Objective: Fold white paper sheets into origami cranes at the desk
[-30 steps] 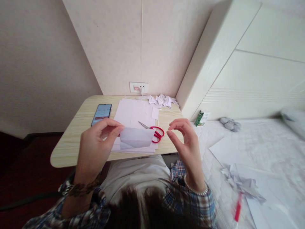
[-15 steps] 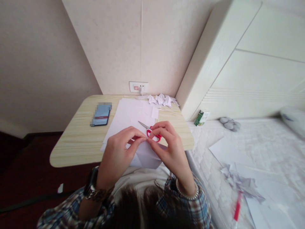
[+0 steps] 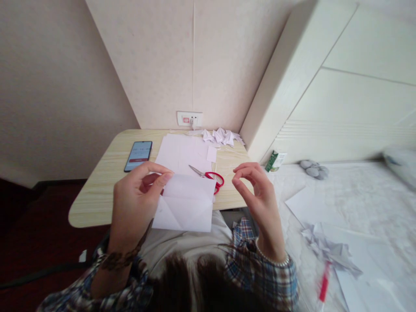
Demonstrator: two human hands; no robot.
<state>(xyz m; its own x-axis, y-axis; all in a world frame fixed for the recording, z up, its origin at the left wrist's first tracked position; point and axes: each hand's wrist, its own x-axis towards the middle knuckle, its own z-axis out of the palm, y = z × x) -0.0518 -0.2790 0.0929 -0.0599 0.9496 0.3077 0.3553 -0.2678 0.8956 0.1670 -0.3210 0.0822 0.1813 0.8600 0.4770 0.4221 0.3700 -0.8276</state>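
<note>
My left hand point(image 3: 138, 201) pinches the top left corner of a creased white paper sheet point(image 3: 186, 203), which hangs unfolded above the near edge of the wooden table point(image 3: 97, 190). My right hand point(image 3: 256, 195) hovers to the right of the sheet, apart from it, fingers curled loosely with nothing in them. Red-handled scissors point(image 3: 209, 175) lie on a stack of white paper point(image 3: 183, 151) just beyond the held sheet.
A phone point(image 3: 138, 155) lies on the table's left part. Folded paper pieces point(image 3: 221, 136) sit by the wall below a socket point(image 3: 189, 118). On the bed to the right lie loose sheets, crumpled paper point(image 3: 328, 249), a red pen point(image 3: 323, 288) and a green carton point(image 3: 274, 161).
Both hands were pressed together on the paper half a second ago. Now the right hand has let go and moved right, and the sheet hangs unfolded from my left hand.
</note>
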